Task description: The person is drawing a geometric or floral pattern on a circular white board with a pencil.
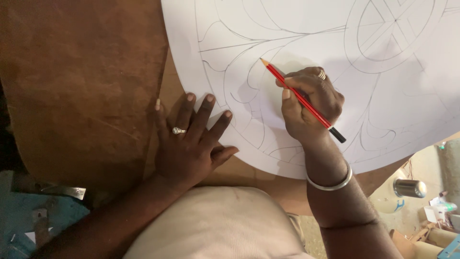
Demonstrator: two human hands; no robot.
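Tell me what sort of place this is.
Probably a craft or design workshop: a large white sheet of pencilled ornamental curves lies on a worn brown table, the right hand draws with a red pencil, clutter on the floor.

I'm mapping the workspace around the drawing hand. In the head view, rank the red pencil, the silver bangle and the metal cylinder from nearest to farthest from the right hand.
1. red pencil, held in the right hand.
2. silver bangle, on that wrist, just below.
3. metal cylinder, far lower right, off the table.

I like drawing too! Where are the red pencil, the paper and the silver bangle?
red pencil (298, 94), head view, mid-shaft.
paper (306, 19), head view, bare upper area.
silver bangle (330, 184), head view, band's front.
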